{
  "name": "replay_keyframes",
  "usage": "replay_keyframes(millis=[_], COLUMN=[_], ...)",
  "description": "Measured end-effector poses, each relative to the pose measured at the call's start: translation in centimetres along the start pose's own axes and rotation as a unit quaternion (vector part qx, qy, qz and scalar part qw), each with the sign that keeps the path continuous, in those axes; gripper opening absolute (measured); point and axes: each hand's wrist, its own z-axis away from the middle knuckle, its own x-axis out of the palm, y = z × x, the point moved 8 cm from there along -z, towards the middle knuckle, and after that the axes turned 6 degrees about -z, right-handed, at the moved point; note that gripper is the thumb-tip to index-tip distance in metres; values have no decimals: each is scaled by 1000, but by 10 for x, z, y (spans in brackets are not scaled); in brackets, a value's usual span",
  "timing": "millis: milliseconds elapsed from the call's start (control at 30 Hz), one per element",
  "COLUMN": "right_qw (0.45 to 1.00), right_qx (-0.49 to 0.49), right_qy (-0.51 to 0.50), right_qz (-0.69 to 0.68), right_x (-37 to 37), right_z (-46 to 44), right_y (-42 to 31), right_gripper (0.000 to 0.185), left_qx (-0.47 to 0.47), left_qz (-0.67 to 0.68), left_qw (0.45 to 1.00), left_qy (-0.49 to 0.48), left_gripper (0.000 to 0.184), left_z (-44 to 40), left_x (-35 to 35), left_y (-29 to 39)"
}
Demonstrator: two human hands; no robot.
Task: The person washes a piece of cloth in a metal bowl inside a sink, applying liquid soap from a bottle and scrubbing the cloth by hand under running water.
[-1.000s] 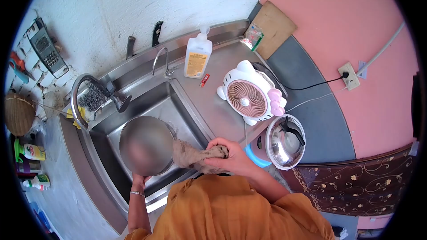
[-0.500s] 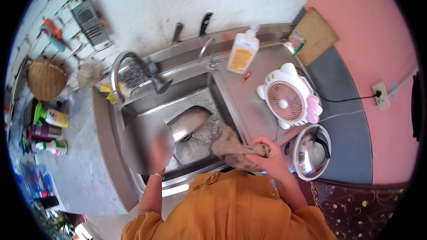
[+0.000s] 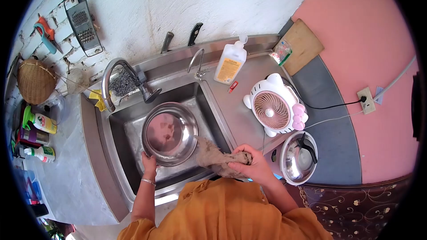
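Observation:
A round, shiny metal basin (image 3: 170, 126) hangs over the sink (image 3: 119, 151), its hollow side facing up toward me. My left hand (image 3: 150, 163) is closed on its lower left rim, thumb and fingers pinching the edge. In my right hand (image 3: 250, 162) is a bunched grey-brown cloth (image 3: 213, 155), gripped near the front right corner of the sink. The cloth's loose end hangs left, close to the basin's right rim; whether the two touch, I cannot tell. The basin hides part of the sink floor.
A curved faucet (image 3: 120, 69) arches over the sink's back left corner. On the right ledge stand a pump bottle (image 3: 230, 64) and a small white fan (image 3: 273, 109). A lidded metal pot (image 3: 300, 158) is beside my right arm. Spray bottles (image 3: 42, 122) line the left counter.
The basin, tilted and partly blurred before, now faces up above the sink, with my left hand at its lower left rim. My right hand still holds the cloth. The view has shifted slightly.

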Motion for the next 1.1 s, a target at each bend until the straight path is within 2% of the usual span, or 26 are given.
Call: replay_keyframes(millis=[33, 100, 133, 200, 300, 333, 367, 433, 633, 700, 800, 833, 967, 1033, 1100], right_qw=[1000, 1000, 1000, 999, 1000, 1000, 1000, 1000, 998, 998, 997, 996, 994, 993, 946], right_qx=[11, 19, 2, -17, -6, 1, 9, 18, 48, 31, 38, 44, -19, -32, -182], right_qy=[-1, 1, 2, 2, 3, 7, 5, -7, -32, -32, -39, -38, -54, -74, -78], right_qz=[4, 9, 20, 31, 19, 8, -3, 2, 27, 33, 58, 68, 90, 88, 256], right_x=[1, 1, 1, 0, 2, 3, 5, 9, 20, 27, 38, 39, 68, 80, 97], right_z=[0, 0, -1, -2, -3, -3, -4, -6, -25, -39, -67, -77, -106, -113, -112], right_y=[1, 2, 1, 0, 1, 0, 1, 2, 15, 15, 21, 25, 12, 18, 6], right_gripper=[26, 26, 26, 26, 25, 25, 25, 27, 26, 26, 25, 25, 24, 25, 28], left_qx=[-65, -150, -148, -246, -279, -286, -292, -298, -275, -256, -258, -241, -227, -227, -225], left_qz=[50, 115, 116, 190, 179, 200, 176, 174, 116, 120, 110, 118, 157, 163, 174], left_qw=[996, 977, 977, 943, 935, 928, 933, 932, 951, 956, 958, 962, 961, 960, 958], left_qy=[-32, -98, -102, -119, -124, -130, -114, -114, -80, -76, -61, -51, -9, -2, 20], left_gripper=[41, 41, 41, 36, 32, 29, 19, 30, 31, 31, 40, 48, 70, 72, 71], left_z=[11, -4, -13, -23, -27, -24, -22, -23, -12, -11, -4, -2, 5, 11, 18], left_x=[7, 20, 20, 29, 35, 38, 37, 38, 31, 31, 28, 26, 11, 1, -9], left_y=[6, -27, -41, -84, -105, -107, -111, -117, -108, -108, -96, -89, -73, -66, -63])
